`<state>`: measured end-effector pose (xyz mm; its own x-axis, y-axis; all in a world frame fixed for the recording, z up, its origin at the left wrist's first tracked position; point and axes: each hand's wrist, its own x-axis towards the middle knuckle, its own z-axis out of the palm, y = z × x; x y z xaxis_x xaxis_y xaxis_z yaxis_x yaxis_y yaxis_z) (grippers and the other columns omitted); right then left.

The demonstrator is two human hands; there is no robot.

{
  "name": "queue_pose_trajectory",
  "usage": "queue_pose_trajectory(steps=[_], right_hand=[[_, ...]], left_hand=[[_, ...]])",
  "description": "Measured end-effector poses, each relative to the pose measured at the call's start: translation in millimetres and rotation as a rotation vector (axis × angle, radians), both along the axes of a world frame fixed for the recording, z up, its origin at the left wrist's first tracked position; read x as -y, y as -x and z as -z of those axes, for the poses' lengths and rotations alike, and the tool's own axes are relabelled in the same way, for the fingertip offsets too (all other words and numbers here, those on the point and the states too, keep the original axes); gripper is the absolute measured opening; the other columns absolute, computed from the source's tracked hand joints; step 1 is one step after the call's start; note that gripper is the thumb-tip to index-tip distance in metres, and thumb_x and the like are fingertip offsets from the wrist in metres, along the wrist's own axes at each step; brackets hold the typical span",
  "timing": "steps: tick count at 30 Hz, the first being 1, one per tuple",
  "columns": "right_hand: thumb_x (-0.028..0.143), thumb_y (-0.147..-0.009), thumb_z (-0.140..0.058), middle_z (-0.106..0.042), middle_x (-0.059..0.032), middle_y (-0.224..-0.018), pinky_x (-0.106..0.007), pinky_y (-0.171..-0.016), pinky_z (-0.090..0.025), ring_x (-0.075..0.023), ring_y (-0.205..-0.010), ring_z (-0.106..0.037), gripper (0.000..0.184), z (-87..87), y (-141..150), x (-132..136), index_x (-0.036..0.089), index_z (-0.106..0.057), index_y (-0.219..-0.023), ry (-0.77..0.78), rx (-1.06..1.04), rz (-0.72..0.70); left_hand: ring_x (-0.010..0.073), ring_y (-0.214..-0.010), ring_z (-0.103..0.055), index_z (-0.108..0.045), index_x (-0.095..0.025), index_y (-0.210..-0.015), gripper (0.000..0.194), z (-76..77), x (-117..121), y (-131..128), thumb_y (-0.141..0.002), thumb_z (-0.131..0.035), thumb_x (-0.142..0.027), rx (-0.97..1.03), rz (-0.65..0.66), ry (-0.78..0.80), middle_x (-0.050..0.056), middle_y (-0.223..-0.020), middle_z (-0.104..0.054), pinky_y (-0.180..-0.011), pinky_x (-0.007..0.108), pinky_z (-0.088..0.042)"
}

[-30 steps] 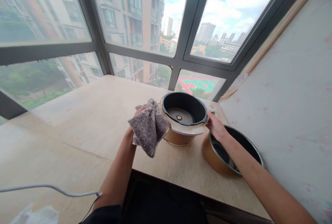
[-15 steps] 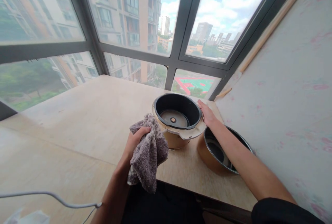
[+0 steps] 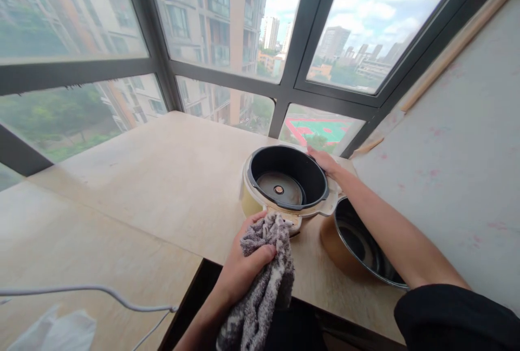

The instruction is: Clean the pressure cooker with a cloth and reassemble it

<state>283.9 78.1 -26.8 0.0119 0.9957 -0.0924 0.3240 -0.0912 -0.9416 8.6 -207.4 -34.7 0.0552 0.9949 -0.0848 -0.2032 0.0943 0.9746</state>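
Two bare hands are at an electric pressure cooker body (image 3: 280,180): the left hand (image 3: 246,261) grips a bunched gray towel (image 3: 266,291), with the cooker just beyond it. The right hand (image 3: 325,162) is against the cooker's far-right rim; I cannot tell whether its fingers clasp it. Nearer than the right hand, a brown pot (image 3: 343,251) sits on the desk (image 3: 162,177).

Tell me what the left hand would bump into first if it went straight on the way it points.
Probably the round cooker: the left hand, holding the gray towel, points toward it, though whether they touch is unclear.
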Motion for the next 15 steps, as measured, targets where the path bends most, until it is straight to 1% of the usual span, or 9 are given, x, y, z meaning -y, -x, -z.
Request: queue_pose_trajectory(steps=[1,2,4,6,8,10,12,14,15], right_hand=[[0.063,-0.086,-0.068,-0.076,-0.0077,-0.082,-0.039,-0.088,-0.056,-0.0273,-0.09,-0.071,0.045,-0.3,-3,3,0.019,-0.072,-0.075,-0.026,-0.011,0.029],[0.062,-0.087,-0.066,-0.077,-0.0075,-0.085,-0.037,-0.087,-0.056,-0.0258,-0.09,-0.071,0.044,-0.2,-6,8,0.02,-0.072,-0.077,-0.049,-0.035,0.06],[0.062,-0.087,-0.065,-0.077,-0.0074,-0.09,-0.035,-0.083,-0.057,-0.0236,-0.088,-0.071,0.043,2.0,-14,20,0.02,-0.073,-0.08,-0.088,-0.098,0.124],[0.063,-0.083,-0.067,-0.077,-0.0075,-0.089,-0.035,-0.081,-0.057,-0.0232,-0.085,-0.071,0.043,7.6,-21,34,0.02,-0.074,-0.08,-0.13,-0.14,0.168],[0.065,-0.078,-0.069,-0.077,-0.0067,-0.089,-0.036,-0.085,-0.057,-0.0244,-0.088,-0.071,0.044,16.5,-25,51,0.021,-0.074,-0.079,-0.18,-0.139,0.2],[0.065,-0.075,-0.071,-0.078,-0.0056,-0.093,-0.039,-0.092,-0.056,-0.0264,-0.095,-0.071,0.044,27.4,-26,69,0.022,-0.074,-0.08,-0.207,-0.128,0.271],[0.066,-0.073,-0.073,-0.077,-0.0041,-0.096,-0.039,-0.095,-0.055,-0.0273,-0.101,-0.07,0.044,38.5,-26,88,0.023,-0.074,-0.086,-0.192,-0.149,0.367],[0.066,-0.077,-0.07,-0.076,-0.0025,-0.103,-0.039,-0.097,-0.055,-0.0262,-0.106,-0.069,0.047,48.0,-24,106,0.025,-0.074,-0.098,-0.185,-0.228,0.36],[0.066,-0.08,-0.068,-0.076,-0.0019,-0.108,-0.038,-0.097,-0.055,-0.0254,-0.108,-0.069,0.047,52.0,-24,114,0.025,-0.073,-0.103,-0.2,-0.245,0.339]], left_hand=[[0.03,-0.117,-0.064,-0.062,-0.019,-0.129,0.059,4.9,-4,7,-0.073,-0.073,-0.035,-0.048,-0.082,-0.023,0.01,-0.124,-0.069,-0.106,0.043,-0.048],[0.0295,-0.116,-0.064,-0.064,-0.019,-0.125,0.055,10.8,-10,14,-0.074,-0.073,-0.037,-0.096,-0.216,-0.055,0.009,-0.122,-0.069,-0.106,0.042,-0.049],[0.0282,-0.116,-0.064,-0.063,-0.019,-0.124,0.053,23.9,-24,29,-0.075,-0.073,-0.039,-0.172,-0.59,-0.124,0.009,-0.123,-0.068,-0.106,0.041,-0.049],[0.0277,-0.118,-0.062,-0.06,-0.018,-0.127,0.057,35.8,-42,39,-0.076,-0.073,-0.039,-0.196,-0.863,-0.178,0.01,-0.127,-0.065,-0.107,0.041,-0.048],[0.0291,-0.118,-0.062,-0.057,-0.017,-0.128,0.059,44.1,-58,43,-0.076,-0.074,-0.039,-0.136,-0.97,-0.184,0.013,-0.128,-0.063,-0.107,0.043,-0.048],[0.032,-0.122,-0.06,-0.055,-0.017,-0.13,0.058,49.1,-67,36,-0.079,-0.073,-0.04,-0.089,-1.027,-0.213,0.015,-0.132,-0.061,-0.109,0.046,-0.047],[0.0344,-0.127,-0.058,-0.053,-0.017,-0.132,0.058,53.1,-69,18,-0.082,-0.072,-0.04,-0.123,-1.048,-0.281,0.018,-0.136,-0.058,-0.111,0.048,-0.046],[0.0349,-0.125,-0.06,-0.051,-0.017,-0.133,0.06,58.4,-67,-7,-0.081,-0.072,-0.04,-0.211,-1.058,-0.381,0.018,-0.134,-0.058,-0.109,0.049,-0.047],[0.0329,-0.123,-0.062,-0.048,-0.017,-0.136,0.063,61.8,-66,-21,-0.082,-0.07,-0.039,-0.233,-1.029,-0.436,0.018,-0.135,-0.058,-0.108,0.047,-0.048]])
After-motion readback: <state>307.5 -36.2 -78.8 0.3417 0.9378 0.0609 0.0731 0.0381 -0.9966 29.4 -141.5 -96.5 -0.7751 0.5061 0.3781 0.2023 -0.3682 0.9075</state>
